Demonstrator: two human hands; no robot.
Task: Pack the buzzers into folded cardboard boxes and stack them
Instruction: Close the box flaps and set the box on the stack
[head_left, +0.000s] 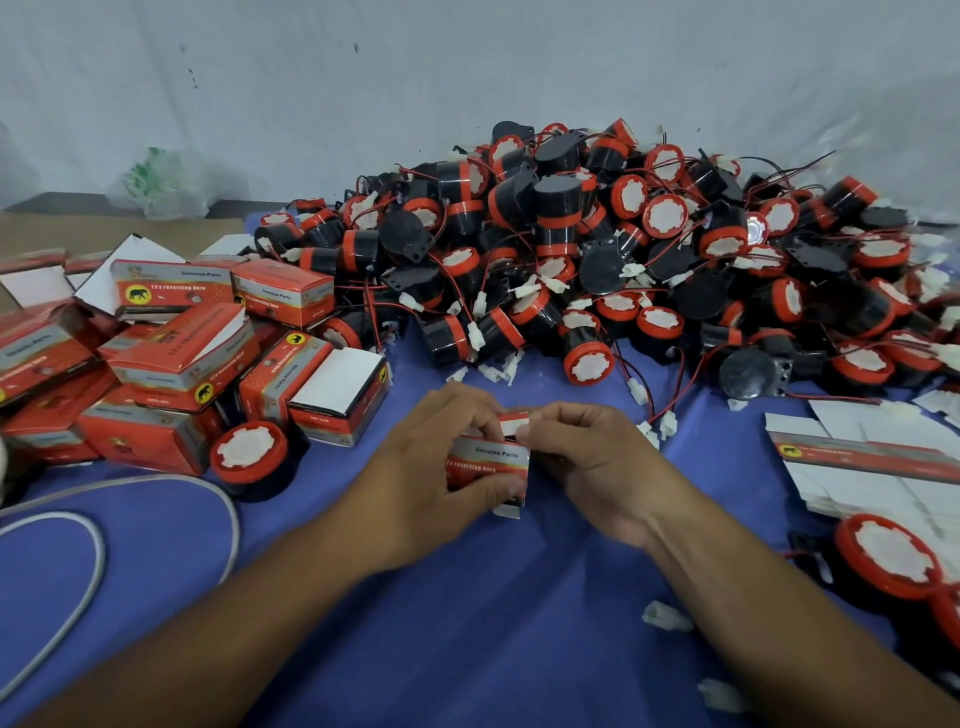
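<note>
Both hands on the cardboard box (488, 460)
Grip: left hand (426, 467) curled round it, right hand (587, 462) pinching its top flap — nearest loose buzzer (249, 460) lies left of the box, nearer the left hand

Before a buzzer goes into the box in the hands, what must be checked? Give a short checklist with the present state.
1. Grip on the box: ok, left hand and right hand both hold it.
2. Box fully folded: cannot tell, the hands cover its ends.
3. Buzzer nearby: ok, a loose buzzer stands left of the box.
4. A hand free to pick: not ok.
5. More flat cartons: ok, on the right.
</note>
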